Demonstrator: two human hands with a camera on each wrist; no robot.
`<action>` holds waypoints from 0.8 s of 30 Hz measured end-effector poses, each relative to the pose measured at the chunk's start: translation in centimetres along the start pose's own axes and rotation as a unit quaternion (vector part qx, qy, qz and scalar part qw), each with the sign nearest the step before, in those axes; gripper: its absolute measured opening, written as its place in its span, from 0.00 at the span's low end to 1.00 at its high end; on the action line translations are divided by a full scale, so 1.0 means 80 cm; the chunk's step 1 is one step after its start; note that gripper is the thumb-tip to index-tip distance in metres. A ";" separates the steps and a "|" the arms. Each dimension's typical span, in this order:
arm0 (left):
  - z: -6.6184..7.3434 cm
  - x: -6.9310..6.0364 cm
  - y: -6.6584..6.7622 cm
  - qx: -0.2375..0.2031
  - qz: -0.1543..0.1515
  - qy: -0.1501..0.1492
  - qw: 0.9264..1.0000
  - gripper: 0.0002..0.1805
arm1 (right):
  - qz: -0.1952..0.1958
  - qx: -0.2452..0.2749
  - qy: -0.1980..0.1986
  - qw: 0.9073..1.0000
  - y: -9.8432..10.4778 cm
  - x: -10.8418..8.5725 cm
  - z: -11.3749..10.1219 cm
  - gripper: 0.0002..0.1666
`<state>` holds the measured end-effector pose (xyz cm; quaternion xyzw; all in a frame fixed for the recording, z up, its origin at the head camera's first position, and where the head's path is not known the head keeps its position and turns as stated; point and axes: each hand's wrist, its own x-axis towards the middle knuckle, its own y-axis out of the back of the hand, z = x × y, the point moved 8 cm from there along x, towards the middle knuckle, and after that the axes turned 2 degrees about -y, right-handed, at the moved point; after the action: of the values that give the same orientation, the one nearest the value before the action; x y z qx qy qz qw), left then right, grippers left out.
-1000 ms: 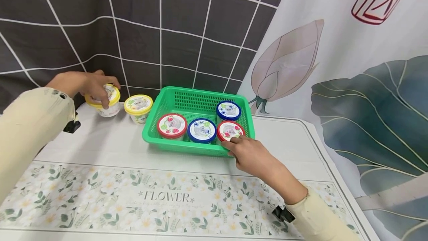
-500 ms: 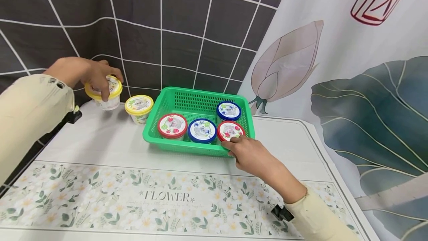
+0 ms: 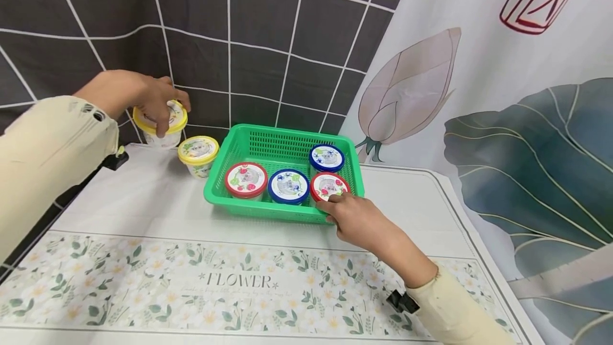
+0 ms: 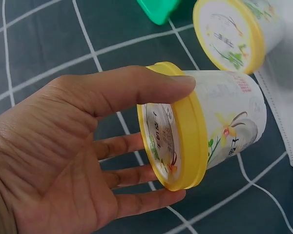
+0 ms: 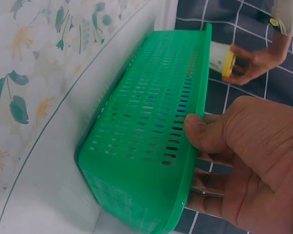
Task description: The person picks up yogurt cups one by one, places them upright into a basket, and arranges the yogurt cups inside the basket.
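My left hand point(image 3: 155, 101) grips a white tub with a yellow lid point(image 4: 190, 141) by its lid, thumb on one side and fingers on the other. In the head view this tub hangs at the table's back left edge. Beside it stands a second yellow-lidded tub point(image 3: 198, 154), just left of a green basket point(image 3: 225, 204). At the basket's front right my right hand point(image 3: 356, 220) pinches the rim, its thumb on the outer wall in the right wrist view. Inside the basket are two red-lidded tubs, one at left point(image 3: 246, 180) and one at right point(image 3: 329, 184), and two blue-lidded tubs point(image 3: 289, 186).
The table point(image 3: 158, 201) has a white cover with a flowered band point(image 3: 239, 297) along the front. A dark gridded cloth point(image 3: 191, 31) hangs behind it, and a white printed curtain point(image 3: 412, 121) at the right. The basket's back left part shows bare floor.
My left hand has raised the yellow-lidded tub off the table and moved it slightly right. The right hand stays at the basket rim, and the basket keeps its place.
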<state>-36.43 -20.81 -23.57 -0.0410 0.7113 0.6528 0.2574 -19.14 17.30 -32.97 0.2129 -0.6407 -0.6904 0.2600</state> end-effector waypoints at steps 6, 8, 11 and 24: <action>0.027 -0.002 0.009 0.006 -0.001 -0.011 1.000 0.51 | -0.009 0.006 -0.002 1.000 0.000 0.003 0.000 0.20; 0.036 -0.001 0.011 -0.001 -0.002 -0.017 1.000 0.51 | -0.011 0.006 -0.003 1.000 -0.001 0.004 -0.001 0.20; 0.051 0.003 0.013 -0.010 -0.004 -0.027 1.000 0.51 | -0.014 0.007 -0.004 1.000 -0.002 0.004 -0.001 0.20; 0.120 0.008 0.033 0.005 0.006 -0.100 0.995 0.51 | -0.015 0.012 -0.006 1.000 -0.002 0.006 -0.001 0.19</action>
<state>-35.05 -11.15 -21.56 0.0298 0.6854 0.6517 0.3236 -19.46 16.98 -33.13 0.2218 -0.6470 -0.6877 0.2434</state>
